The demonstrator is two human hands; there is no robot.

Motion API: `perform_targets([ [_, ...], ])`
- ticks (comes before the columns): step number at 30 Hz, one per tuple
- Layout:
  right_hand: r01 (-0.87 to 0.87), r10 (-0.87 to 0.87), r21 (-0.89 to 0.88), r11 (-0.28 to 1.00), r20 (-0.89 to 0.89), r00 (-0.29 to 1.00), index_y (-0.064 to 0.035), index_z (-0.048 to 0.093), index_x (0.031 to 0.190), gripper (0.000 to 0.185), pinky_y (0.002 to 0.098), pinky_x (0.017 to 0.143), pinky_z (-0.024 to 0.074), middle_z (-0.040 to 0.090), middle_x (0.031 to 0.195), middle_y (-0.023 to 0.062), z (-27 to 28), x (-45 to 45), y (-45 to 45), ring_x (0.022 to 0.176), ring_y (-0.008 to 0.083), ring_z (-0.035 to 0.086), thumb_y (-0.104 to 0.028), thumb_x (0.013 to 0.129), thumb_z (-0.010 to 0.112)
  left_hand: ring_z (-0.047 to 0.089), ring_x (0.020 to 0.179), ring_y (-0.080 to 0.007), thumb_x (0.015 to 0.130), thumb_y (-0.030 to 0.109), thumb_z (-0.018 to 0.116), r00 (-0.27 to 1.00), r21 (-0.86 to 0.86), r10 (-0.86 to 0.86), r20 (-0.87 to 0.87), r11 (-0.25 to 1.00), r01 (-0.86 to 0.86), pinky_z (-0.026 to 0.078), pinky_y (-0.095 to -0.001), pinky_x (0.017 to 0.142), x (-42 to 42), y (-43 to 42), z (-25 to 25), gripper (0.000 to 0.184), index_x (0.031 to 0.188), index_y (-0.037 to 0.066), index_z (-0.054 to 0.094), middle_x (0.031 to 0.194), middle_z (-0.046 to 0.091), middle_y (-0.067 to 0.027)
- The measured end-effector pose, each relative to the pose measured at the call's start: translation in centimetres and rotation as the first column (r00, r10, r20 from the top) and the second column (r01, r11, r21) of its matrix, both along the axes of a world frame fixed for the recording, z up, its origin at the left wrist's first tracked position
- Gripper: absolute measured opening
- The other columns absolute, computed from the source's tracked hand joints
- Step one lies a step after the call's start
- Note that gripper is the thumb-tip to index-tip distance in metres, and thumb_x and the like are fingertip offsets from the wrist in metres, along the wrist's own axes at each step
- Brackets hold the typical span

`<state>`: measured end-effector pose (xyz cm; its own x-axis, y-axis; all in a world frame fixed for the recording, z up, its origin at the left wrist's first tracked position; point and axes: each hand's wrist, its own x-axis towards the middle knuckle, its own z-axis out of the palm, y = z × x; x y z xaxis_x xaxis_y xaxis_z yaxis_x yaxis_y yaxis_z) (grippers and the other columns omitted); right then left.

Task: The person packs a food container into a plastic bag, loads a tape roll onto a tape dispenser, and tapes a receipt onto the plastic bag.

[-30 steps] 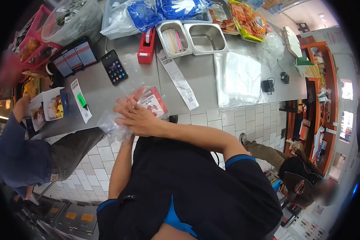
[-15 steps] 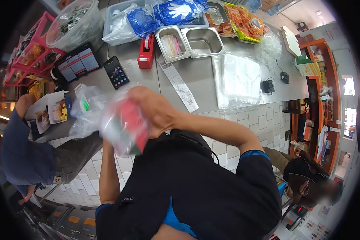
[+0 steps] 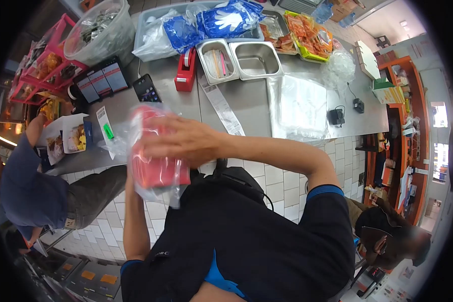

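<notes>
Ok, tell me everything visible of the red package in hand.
The red package looks boxy, no print legible, inside clear, shiny plastic with loose edges sticking out. In view, it overlaps the near edge of the table. The right hand lies across its upper part; the left hand is hidden, its forearm leading up behind.

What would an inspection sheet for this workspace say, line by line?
Surface: metal table, crowded along its far side.
Job's things: red package in clear plastic.
Clutter: phone, red tape dispenser, long receipt, two steel containers, clear plastic bags.
Hands: right hand lies over the red package, fingers blurred; left hand hidden, its forearm leading up behind the package.
Cables: thin black cord beside a small black adapter on the table.
Surroundings: tiled floor; a person in blue at left, another person at right; orange shelving.
</notes>
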<state>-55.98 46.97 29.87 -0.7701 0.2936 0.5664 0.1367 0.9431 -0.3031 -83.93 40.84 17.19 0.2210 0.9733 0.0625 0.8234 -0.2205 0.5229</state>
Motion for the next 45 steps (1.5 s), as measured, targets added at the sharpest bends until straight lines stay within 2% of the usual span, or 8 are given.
perform_targets([
  [6, 0.386, -0.287, -0.921, -0.059, 0.386, 0.877, 0.0005, 0.066, 0.111, 0.033, 0.0433, 0.070, 0.0587, 0.070, 0.096, 0.0181, -6.0, 1.8, 2.6, 0.068, 0.0360, 0.070, -0.025, 0.090, 0.062, 0.063, 0.109, -0.0421, 0.091, 0.018, 0.062, 0.954, 0.619, 0.033, -0.299, 0.768, 0.167, 0.044, -0.0537, 0.103, -1.4, 0.4, -4.9, 0.037, 0.123, 0.001, 0.065, 0.114, 0.068, -0.0212],
  [9, 0.797, -0.824, -0.418, 0.437, 0.170, 0.541, -0.0065, 0.074, 0.095, 0.022, 0.0398, 0.065, 0.0551, 0.072, 0.079, 0.0133, -9.3, 6.9, 9.2, 0.072, 0.0279, 0.071, -0.027, 0.089, 0.068, 0.068, 0.090, -0.0376, 0.087, 0.012, 0.063, 0.750, -0.160, 0.338, 0.569, 0.940, -0.303, 0.049, -0.0486, 0.091, 3.9, 1.6, 6.5, 0.022, 0.105, 0.006, 0.074, 0.094, 0.071, -0.0238],
  [12, 0.944, -0.807, -0.023, 0.329, 0.511, 0.295, -0.0043, 0.074, 0.095, 0.021, 0.0414, 0.072, 0.0578, 0.073, 0.089, 0.0181, -9.7, 9.7, 15.7, 0.082, 0.0321, 0.073, -0.022, 0.084, 0.069, 0.067, 0.082, -0.0383, 0.085, 0.012, 0.065, 0.934, -0.183, 0.105, -0.341, 0.967, -0.176, 0.051, -0.0460, 0.082, 2.7, 1.3, 5.7, 0.018, 0.099, 0.008, 0.076, 0.091, 0.071, -0.0203],
  [16, 0.942, -0.704, 0.096, 0.322, 0.689, 0.170, -0.0001, 0.073, 0.100, 0.025, 0.0427, 0.079, 0.0591, 0.072, 0.102, 0.0227, -9.8, 8.1, 18.9, 0.095, 0.0366, 0.072, -0.015, 0.081, 0.068, 0.068, 0.096, -0.0346, 0.075, 0.016, 0.072, 0.997, 0.284, 0.011, 0.074, 0.958, -0.031, 0.053, -0.0456, 0.087, 4.5, 2.6, -1.1, 0.032, 0.106, 0.010, 0.075, 0.109, 0.072, -0.0157],
  [26, 0.980, -0.650, -0.061, 0.190, 0.740, 0.172, -0.0017, 0.070, 0.111, 0.032, 0.0471, 0.084, 0.0567, 0.072, 0.109, 0.0204, -8.0, 8.4, 19.3, 0.105, 0.0371, 0.069, -0.015, 0.084, 0.061, 0.067, 0.091, -0.0374, 0.069, 0.016, 0.076, 0.984, -0.003, 0.177, 0.003, 0.984, -0.177, 0.053, -0.0450, 0.078, 6.7, 3.1, -2.3, 0.037, 0.105, 0.007, 0.072, 0.101, 0.073, -0.0139],
  [34, 0.845, -0.716, -0.467, 0.260, 0.494, 0.493, 0.0049, 0.066, 0.103, 0.028, 0.0387, 0.076, 0.0589, 0.073, 0.089, 0.0159, -8.4, 11.7, 17.8, 0.084, 0.0269, 0.072, -0.020, 0.091, 0.064, 0.061, 0.100, -0.0362, 0.080, 0.016, 0.067, 0.927, 0.665, 0.188, -0.323, 0.742, 0.081, 0.050, -0.0429, 0.081, 6.8, 2.9, -8.0, 0.037, 0.115, 0.004, 0.064, 0.110, 0.065, -0.0181],
  [35, 0.618, -0.671, -0.776, 0.128, 0.391, 0.630, 0.0064, 0.065, 0.102, 0.025, 0.0338, 0.074, 0.0594, 0.072, 0.088, 0.0131, -7.6, 11.7, 17.0, 0.080, 0.0213, 0.072, -0.017, 0.093, 0.065, 0.061, 0.095, -0.0321, 0.083, 0.015, 0.067, 0.951, 0.221, -0.081, 0.297, 0.975, 0.014, 0.050, -0.0391, 0.081, 7.3, 3.7, -2.3, 0.033, 0.113, 0.003, 0.062, 0.105, 0.063, -0.0140],
  [45, 0.010, -0.651, -1.000, -0.009, 0.013, 0.759, 0.0038, 0.071, 0.109, 0.025, 0.0302, 0.070, 0.0604, 0.068, 0.088, 0.0060, -8.0, 8.5, 11.2, 0.077, 0.0118, 0.066, -0.013, 0.091, 0.072, 0.062, 0.094, -0.0239, 0.084, 0.010, 0.065, 0.579, 0.189, -0.362, 0.731, 0.922, 0.338, 0.049, -0.0329, 0.084, 3.9, 4.5, -2.2, 0.022, 0.105, 0.005, 0.070, 0.103, 0.067, -0.0101],
])
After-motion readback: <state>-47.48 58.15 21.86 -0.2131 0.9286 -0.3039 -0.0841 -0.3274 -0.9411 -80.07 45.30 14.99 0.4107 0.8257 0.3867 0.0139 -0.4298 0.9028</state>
